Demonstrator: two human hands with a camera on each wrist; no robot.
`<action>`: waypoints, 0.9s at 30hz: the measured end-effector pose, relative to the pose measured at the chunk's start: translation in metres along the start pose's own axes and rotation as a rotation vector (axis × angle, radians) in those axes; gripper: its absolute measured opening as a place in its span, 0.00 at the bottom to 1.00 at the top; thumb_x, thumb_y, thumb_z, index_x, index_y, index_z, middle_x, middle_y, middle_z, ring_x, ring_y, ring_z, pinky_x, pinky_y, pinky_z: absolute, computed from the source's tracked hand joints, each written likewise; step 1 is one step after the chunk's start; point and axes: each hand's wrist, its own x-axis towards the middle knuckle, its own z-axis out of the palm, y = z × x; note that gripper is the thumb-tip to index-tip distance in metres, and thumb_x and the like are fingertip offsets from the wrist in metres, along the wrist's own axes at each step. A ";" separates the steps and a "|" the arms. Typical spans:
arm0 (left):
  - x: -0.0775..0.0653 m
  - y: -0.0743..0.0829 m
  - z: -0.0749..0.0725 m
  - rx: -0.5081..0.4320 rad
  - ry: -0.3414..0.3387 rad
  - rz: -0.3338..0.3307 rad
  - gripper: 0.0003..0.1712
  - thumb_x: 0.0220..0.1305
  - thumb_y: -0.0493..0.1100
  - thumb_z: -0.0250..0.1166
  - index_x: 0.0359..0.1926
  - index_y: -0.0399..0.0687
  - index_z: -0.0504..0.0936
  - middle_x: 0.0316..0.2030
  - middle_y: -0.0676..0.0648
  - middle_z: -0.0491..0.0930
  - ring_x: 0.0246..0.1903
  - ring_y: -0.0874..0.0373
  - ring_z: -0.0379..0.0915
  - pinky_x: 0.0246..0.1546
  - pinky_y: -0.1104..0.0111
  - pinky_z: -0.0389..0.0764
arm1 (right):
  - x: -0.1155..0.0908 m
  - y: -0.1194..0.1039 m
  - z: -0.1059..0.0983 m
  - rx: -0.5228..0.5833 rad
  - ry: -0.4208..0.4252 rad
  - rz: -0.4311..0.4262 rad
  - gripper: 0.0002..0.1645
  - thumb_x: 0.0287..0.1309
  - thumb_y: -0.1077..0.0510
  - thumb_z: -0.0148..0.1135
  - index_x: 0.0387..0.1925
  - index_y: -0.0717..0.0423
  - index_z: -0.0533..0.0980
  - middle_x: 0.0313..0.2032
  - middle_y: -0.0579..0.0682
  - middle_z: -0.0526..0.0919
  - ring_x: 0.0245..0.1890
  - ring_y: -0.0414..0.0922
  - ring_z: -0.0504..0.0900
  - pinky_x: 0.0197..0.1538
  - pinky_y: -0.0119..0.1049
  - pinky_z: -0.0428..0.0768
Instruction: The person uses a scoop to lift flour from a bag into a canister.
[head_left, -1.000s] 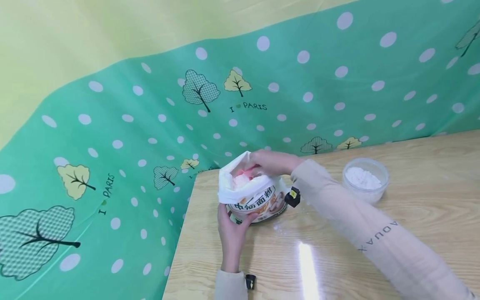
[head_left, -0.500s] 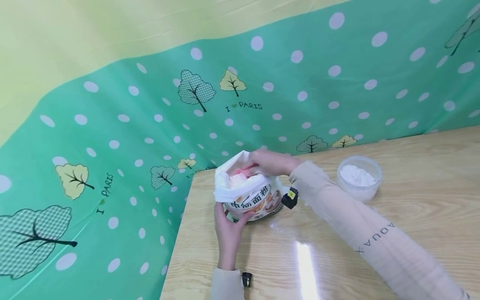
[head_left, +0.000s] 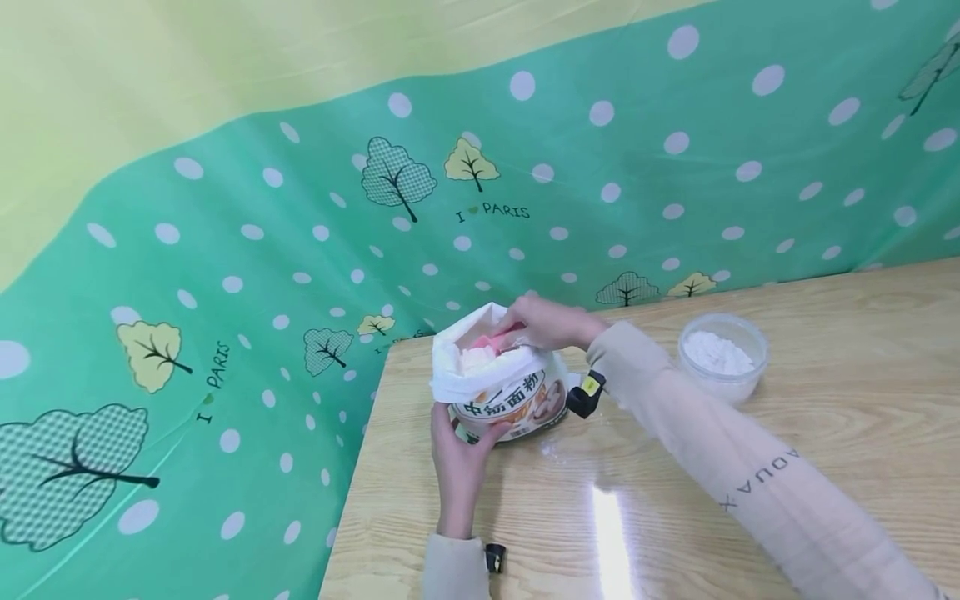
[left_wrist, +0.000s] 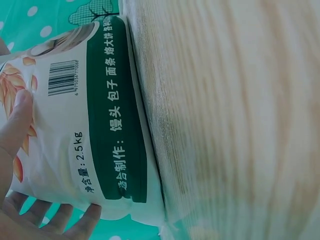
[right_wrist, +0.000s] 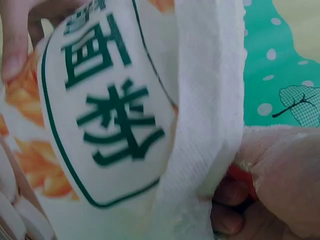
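Observation:
An open flour bag [head_left: 501,402] with a rolled-down white rim stands on the table, white flour [head_left: 477,358] showing in its mouth. My left hand [head_left: 459,462] grips the bag low on its left side. In the left wrist view, that hand's thumb [left_wrist: 16,122] lies on the printed front and its other fingers reach round the side. Over the bag's mouth, my right hand [head_left: 547,322] holds a pink scoop [head_left: 495,340], whose far end is in among the flour. The right wrist view shows the hand's curled fingers [right_wrist: 232,207] partly behind the rim, with a bit of the red handle.
To the right, a clear round tub [head_left: 722,354] with white powder in it stands on the wooden table [head_left: 847,367]. A green patterned cloth [head_left: 360,250] hangs behind and to the left. Some white dust [head_left: 553,450] lies in front of the bag.
The right hand has risen slightly and tilted over the bag's mouth, and more of the scoop shows. The left hand keeps its grip; the whole view shifts a little.

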 end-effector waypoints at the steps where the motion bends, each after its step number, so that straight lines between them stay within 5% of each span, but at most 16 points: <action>1: 0.000 0.000 0.000 0.003 0.002 -0.004 0.53 0.40 0.56 0.81 0.67 0.53 0.65 0.61 0.51 0.71 0.64 0.53 0.66 0.69 0.52 0.71 | 0.000 -0.001 0.001 0.010 -0.001 0.002 0.15 0.66 0.62 0.61 0.53 0.53 0.82 0.47 0.50 0.87 0.49 0.47 0.81 0.64 0.44 0.77; 18: 0.000 0.000 0.000 0.015 -0.015 -0.015 0.53 0.42 0.58 0.80 0.68 0.56 0.64 0.62 0.53 0.70 0.65 0.55 0.64 0.70 0.53 0.69 | -0.010 0.004 -0.002 0.116 0.035 0.025 0.16 0.64 0.62 0.63 0.53 0.57 0.82 0.49 0.56 0.86 0.48 0.49 0.83 0.55 0.40 0.84; 27: -0.001 0.000 0.000 0.017 -0.016 -0.030 0.53 0.41 0.58 0.81 0.67 0.54 0.65 0.62 0.52 0.70 0.65 0.54 0.65 0.70 0.53 0.70 | -0.024 0.010 -0.008 0.188 0.086 0.095 0.17 0.63 0.65 0.62 0.52 0.54 0.83 0.45 0.52 0.82 0.49 0.49 0.74 0.61 0.48 0.75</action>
